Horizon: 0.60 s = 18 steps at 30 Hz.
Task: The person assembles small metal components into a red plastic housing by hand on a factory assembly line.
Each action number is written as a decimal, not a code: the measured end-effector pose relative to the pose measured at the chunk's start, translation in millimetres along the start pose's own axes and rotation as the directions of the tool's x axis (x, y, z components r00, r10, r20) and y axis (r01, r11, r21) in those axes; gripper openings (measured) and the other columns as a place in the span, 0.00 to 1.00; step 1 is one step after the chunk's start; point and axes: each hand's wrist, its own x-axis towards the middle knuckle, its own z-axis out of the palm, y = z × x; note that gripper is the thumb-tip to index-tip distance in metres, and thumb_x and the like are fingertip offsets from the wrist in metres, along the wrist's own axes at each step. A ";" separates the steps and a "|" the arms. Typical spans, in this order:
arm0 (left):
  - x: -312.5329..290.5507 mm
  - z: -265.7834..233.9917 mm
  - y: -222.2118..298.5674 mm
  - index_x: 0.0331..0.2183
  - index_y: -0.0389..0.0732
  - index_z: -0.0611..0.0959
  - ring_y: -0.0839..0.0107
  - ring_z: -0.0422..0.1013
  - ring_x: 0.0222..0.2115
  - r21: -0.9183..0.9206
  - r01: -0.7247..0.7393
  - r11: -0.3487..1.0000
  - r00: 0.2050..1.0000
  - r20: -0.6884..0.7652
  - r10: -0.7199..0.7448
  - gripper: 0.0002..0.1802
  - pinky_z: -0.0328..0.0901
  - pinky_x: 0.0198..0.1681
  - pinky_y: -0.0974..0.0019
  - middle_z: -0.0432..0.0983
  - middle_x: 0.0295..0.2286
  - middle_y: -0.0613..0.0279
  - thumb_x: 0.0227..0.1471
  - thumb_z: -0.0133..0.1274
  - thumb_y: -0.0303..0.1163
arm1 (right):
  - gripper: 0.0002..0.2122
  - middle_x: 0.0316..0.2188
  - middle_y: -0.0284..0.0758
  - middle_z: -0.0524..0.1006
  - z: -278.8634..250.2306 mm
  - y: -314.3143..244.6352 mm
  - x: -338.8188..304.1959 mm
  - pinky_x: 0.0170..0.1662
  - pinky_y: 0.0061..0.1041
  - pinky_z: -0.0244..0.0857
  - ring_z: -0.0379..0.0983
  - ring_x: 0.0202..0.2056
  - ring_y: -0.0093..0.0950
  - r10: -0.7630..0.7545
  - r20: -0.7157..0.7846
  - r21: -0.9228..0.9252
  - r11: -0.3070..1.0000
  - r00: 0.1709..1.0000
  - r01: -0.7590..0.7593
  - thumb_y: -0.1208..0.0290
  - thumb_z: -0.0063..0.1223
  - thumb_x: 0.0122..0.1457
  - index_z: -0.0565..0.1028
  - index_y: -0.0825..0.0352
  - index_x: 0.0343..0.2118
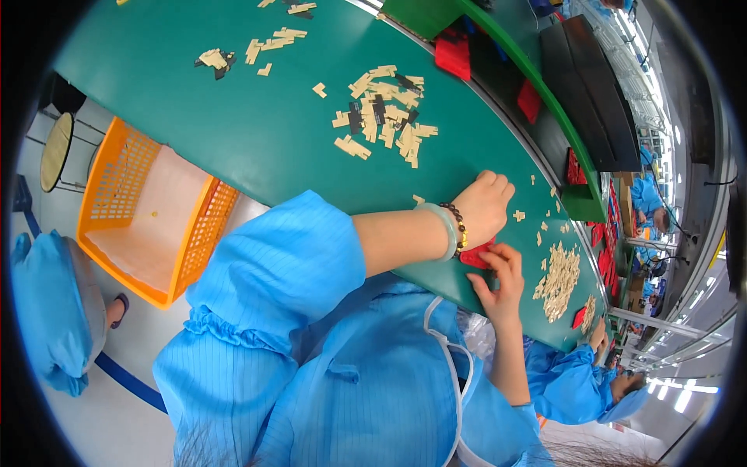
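Note:
My left hand (pixel 484 204), with a pale green bangle (pixel 449 232) and a dark beaded bracelet (pixel 461 227) at the wrist, is closed over the green table. Its fingers curl away from me, so what they hold, if anything, is hidden. Just below that wrist lies a small flat red plastic piece (pixel 476 255), partly covered by the hands. The fingers of my right hand (pixel 504 284) bend over the red piece's near side, with the thumb below it. Small cream T-shaped pieces (pixel 519 215) are scattered beside my left hand.
Cream and black flat pieces (pixel 389 109) lie heaped farther across the green table (pixel 257 140). A pile of tiny cream pieces (pixel 559 284) is at the right, near a co-worker in blue (pixel 572 381). An orange basket (pixel 128 183) stands left. A green-edged shelf (pixel 537 86) runs behind.

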 end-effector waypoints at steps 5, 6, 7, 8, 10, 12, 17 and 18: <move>-0.1 -6.5 -5.1 0.23 0.45 0.84 0.65 0.63 0.38 0.040 -0.051 0.998 0.995 0.086 0.047 0.09 0.57 0.41 0.64 0.69 0.32 0.63 0.43 0.52 0.36 | 0.13 0.40 0.37 0.75 7.2 5.4 5.0 0.34 0.26 0.70 0.75 0.32 0.30 -0.029 -0.021 -0.048 0.998 0.999 0.028 0.77 0.65 0.45 0.78 0.66 0.36; 2.4 -9.9 -8.2 0.23 0.45 0.85 0.65 0.63 0.38 -0.005 -0.047 0.999 0.998 0.037 0.047 0.09 0.57 0.41 0.64 0.69 0.32 0.63 0.44 0.53 0.37 | 0.12 0.39 0.37 0.76 5.1 9.3 4.8 0.34 0.27 0.70 0.76 0.33 0.32 -0.062 -0.013 -0.048 0.997 0.998 0.061 0.78 0.65 0.45 0.78 0.65 0.35; 4.0 -14.0 -11.9 0.22 0.44 0.85 0.65 0.63 0.38 -0.048 -0.045 0.998 0.999 -0.011 0.045 0.10 0.57 0.41 0.64 0.69 0.32 0.63 0.45 0.53 0.38 | 0.12 0.38 0.37 0.76 2.6 12.1 5.2 0.34 0.27 0.70 0.76 0.33 0.33 -0.097 -0.006 -0.047 0.994 0.995 0.096 0.78 0.64 0.45 0.79 0.65 0.35; 2.9 -19.2 -15.7 0.33 0.39 0.84 0.62 0.64 0.42 -0.201 -0.014 0.980 0.997 0.071 0.029 0.17 0.58 0.44 0.61 0.70 0.37 0.58 0.50 0.54 0.42 | 0.12 0.37 0.36 0.77 -0.4 13.4 6.0 0.33 0.28 0.71 0.76 0.33 0.35 -0.121 -0.025 -0.069 0.991 0.992 0.119 0.78 0.64 0.45 0.78 0.64 0.35; -4.0 -23.3 -29.9 0.40 0.35 0.81 0.60 0.64 0.45 -0.252 0.060 0.966 0.994 -0.071 -0.080 0.21 0.58 0.47 0.59 0.70 0.40 0.55 0.51 0.54 0.43 | 0.12 0.37 0.37 0.77 -5.4 30.9 19.6 0.34 0.28 0.71 0.77 0.34 0.35 -0.100 -0.070 -0.092 0.991 0.992 0.094 0.77 0.64 0.45 0.78 0.64 0.35; -8.7 -33.4 -53.0 0.50 0.32 0.73 0.56 0.63 0.49 -0.365 0.176 0.914 0.967 -0.111 -0.230 0.30 0.58 0.51 0.57 0.68 0.45 0.50 0.52 0.55 0.43 | 0.12 0.37 0.37 0.76 -9.6 58.7 44.6 0.34 0.29 0.72 0.77 0.36 0.35 -0.076 -0.144 -0.216 0.976 0.987 0.044 0.78 0.63 0.46 0.77 0.63 0.35; -12.0 -77.0 -110.7 0.44 0.33 0.77 0.55 0.65 0.47 -0.360 0.195 0.912 0.967 -0.087 -0.241 0.19 0.62 0.49 0.56 0.70 0.42 0.51 0.48 0.57 0.28 | 0.15 0.43 0.45 0.74 -6.2 201.4 142.4 0.43 0.40 0.68 0.72 0.45 0.45 0.190 -0.376 -0.427 0.833 0.907 -0.352 0.66 0.55 0.57 0.72 0.66 0.45; -9.9 -84.3 -121.5 0.44 0.33 0.77 0.55 0.65 0.47 -0.335 0.178 0.925 0.972 -0.085 -0.217 0.19 0.62 0.49 0.56 0.70 0.42 0.51 0.48 0.57 0.28 | 0.17 0.45 0.47 0.73 -0.8 228.5 154.0 0.48 0.43 0.65 0.69 0.48 0.47 0.272 -0.351 -0.463 0.781 0.896 -0.418 0.63 0.53 0.58 0.72 0.66 0.47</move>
